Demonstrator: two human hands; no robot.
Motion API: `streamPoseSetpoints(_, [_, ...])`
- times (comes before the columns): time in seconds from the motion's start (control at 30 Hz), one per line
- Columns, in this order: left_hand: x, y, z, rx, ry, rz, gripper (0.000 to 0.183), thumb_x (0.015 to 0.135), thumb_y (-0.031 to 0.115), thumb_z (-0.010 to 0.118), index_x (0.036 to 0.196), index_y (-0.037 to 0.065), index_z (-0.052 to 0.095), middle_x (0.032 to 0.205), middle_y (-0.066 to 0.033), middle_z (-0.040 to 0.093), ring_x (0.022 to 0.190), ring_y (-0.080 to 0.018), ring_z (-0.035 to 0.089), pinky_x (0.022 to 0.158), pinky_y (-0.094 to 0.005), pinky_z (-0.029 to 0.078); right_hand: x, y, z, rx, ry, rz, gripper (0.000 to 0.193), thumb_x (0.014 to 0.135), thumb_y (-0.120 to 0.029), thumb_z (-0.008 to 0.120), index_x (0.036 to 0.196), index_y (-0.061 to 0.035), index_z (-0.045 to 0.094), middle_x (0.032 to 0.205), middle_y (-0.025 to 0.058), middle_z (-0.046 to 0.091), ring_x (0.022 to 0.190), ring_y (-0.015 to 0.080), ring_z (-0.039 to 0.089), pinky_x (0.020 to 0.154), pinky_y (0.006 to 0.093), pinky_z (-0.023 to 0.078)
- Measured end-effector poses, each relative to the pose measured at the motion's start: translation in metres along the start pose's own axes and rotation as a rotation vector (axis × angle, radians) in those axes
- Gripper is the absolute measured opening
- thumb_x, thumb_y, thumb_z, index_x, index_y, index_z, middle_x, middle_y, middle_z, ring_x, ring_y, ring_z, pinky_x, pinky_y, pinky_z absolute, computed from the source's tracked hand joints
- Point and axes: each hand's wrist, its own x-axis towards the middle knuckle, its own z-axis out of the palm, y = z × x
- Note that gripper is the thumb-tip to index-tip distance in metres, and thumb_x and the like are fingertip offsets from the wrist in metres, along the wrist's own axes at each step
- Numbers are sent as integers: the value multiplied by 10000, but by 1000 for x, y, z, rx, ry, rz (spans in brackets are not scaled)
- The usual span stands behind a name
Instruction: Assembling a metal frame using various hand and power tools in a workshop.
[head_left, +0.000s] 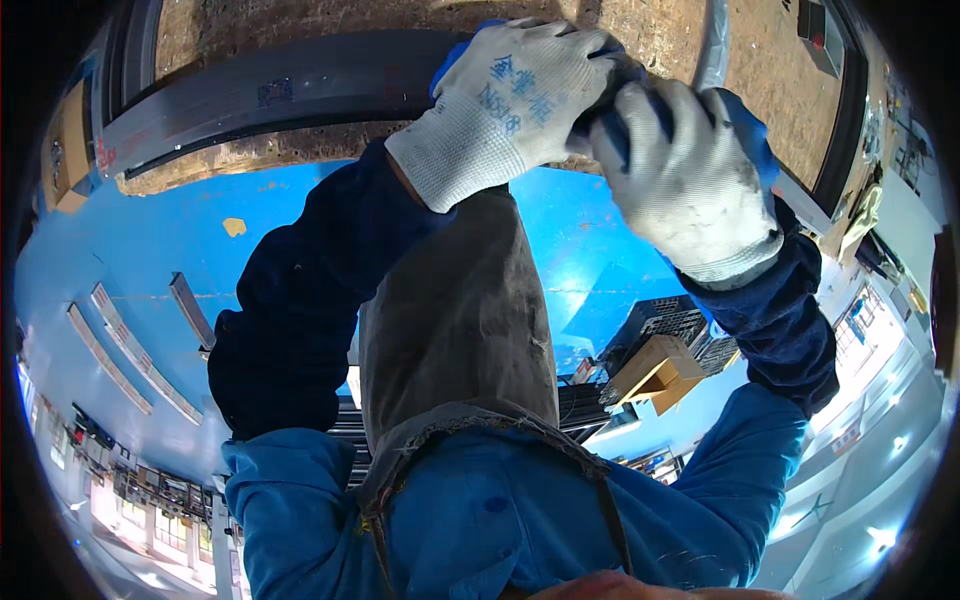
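Observation:
White knit gloves with blue palms cover both my hands. My left hand (520, 95) lies across a long dark grey frame bar (290, 90) near the bench's front edge, its fingers curled to the right. Close beside it, my right hand (690, 170) is closed, with its knuckles up and the fingers bent inward. The hands nearly meet over something dark between them. What the fingers grip is hidden beneath the gloves. A film-wrapped, grey-blue bar (713, 45) runs away from me just beyond the right hand.
A worn wooden bench top (390, 18) lies under the frame. At its far right is a dark box-shaped object (822, 38). Behind me on the blue floor (130, 240) stand a cardboard box (665, 370) and black crates (680, 320). Long pale strips (145, 355) lie to the left.

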Motion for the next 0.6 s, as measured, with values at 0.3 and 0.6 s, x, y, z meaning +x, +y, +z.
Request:
streamPoseSetpoints(0.3, [-3,1,1,-20,71,5,651,596,438,780,1132,120,592,1135,-50,599,1016,-211,608,866,-353,494,-14,-8,-1,174,34,321,399,765,-193,677,1064,41,553,924,168,563,764,295,589,641,362,499])
streamPoseSetpoints(0.6, [6,4,-14,-72,-89,-15,658,634,435,768,1189,144,568,1185,-33,586,1004,-233,608,849,-351,500,-74,-3,-27,276,208,537,450,709,-195,709,1147,-140,621,1148,112,567,943,284,586,762,397,480])
